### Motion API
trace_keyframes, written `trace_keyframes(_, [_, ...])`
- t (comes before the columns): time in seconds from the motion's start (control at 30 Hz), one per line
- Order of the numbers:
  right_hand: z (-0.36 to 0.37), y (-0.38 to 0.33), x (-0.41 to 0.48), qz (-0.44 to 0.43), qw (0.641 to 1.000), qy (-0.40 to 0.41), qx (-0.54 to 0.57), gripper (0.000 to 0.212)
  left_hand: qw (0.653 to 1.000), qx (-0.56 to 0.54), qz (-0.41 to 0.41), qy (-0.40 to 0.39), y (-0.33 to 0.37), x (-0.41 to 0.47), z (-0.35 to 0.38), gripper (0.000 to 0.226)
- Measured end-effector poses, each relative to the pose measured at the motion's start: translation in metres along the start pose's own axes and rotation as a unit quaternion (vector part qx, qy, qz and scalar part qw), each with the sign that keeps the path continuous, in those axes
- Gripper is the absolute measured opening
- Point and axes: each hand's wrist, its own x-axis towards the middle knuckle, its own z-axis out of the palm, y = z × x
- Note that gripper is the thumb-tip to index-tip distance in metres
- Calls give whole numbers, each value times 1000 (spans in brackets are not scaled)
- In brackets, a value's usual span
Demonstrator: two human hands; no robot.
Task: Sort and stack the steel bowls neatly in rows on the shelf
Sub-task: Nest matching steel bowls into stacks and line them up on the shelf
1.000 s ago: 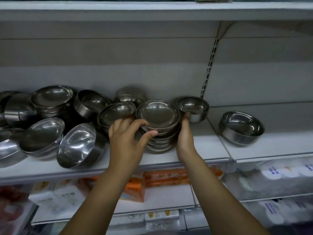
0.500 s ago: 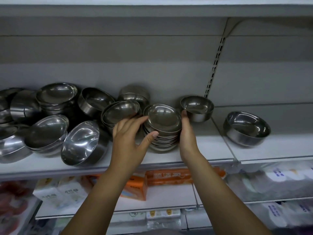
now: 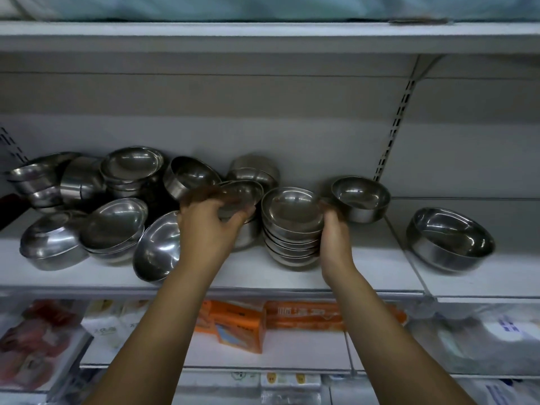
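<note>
A stack of several shallow steel bowls [image 3: 292, 226] stands mid-shelf. My right hand [image 3: 334, 239] curls around its right side, fingertips blurred near the top rim. My left hand [image 3: 209, 226] has left the stack and grips a tilted steel bowl [image 3: 242, 194] just to its left, fingers over the rim and thumb underneath. A single bowl [image 3: 361, 198] sits behind the stack on the right. Another lone bowl [image 3: 450, 239] rests on the neighbouring shelf section. Left of my hands lie several jumbled bowls [image 3: 114, 226], some tipped on their sides.
The white shelf [image 3: 239, 274] has a front edge close to my wrists and an upper shelf [image 3: 263, 36] overhead. A slotted upright [image 3: 393, 133] divides the sections. Orange boxes [image 3: 236, 325] and wrapped packages [image 3: 479, 337] fill the shelf below.
My left hand moved left off the stack and took hold of the tilted bowl beside it. My right hand stayed against the stack's right side.
</note>
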Motion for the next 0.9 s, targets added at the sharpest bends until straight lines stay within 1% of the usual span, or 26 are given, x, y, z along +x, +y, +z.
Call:
trace_keyframes(0.03, [0,0,0,3,1000,-4,-3,63,1000,-9,-3,-12,1,0,-1,52])
trace_keyframes(0.1, [0,-1,0,8,1000,-7,-6,60,999,-20,-5,-31,2,0,0,40])
trace_keyframes(0.17, [-1,-2,0,12,1000,-9,-4,58,998,-40,1,-40,3,-1,1,24])
trace_keyframes(0.23, [-2,-2,0,13,1000,-9,-1,55,997,-68,7,-41,3,-1,3,17])
trace_keyframes(0.37, [-3,-2,0,10,1000,-7,-1,43,995,-103,5,-12,8,-4,4,15])
trace_keyframes(0.53, [-3,-3,0,7,1000,-8,0,39,988,-150,-9,20,12,-2,3,13])
trace_keyframes(0.63, [-4,-5,-1,10,1000,-7,12,37,978,-203,-4,39,23,-5,2,12])
trace_keyframes(0.7, [-6,-7,-2,15,1000,-12,22,35,971,-233,20,44,32,-7,1,8])
trace_keyframes(0.73, [-6,-7,-2,18,999,-13,27,35,971,-230,45,48,34,-8,2,7])
trace_keyframes(0.83, [-7,-6,-2,22,999,-15,30,36,975,-147,150,72,40,-10,5,9])
trace_keyframes(0.9, [-8,-6,-1,31,999,-26,33,39,969,-112,208,72,45,-12,8,10])
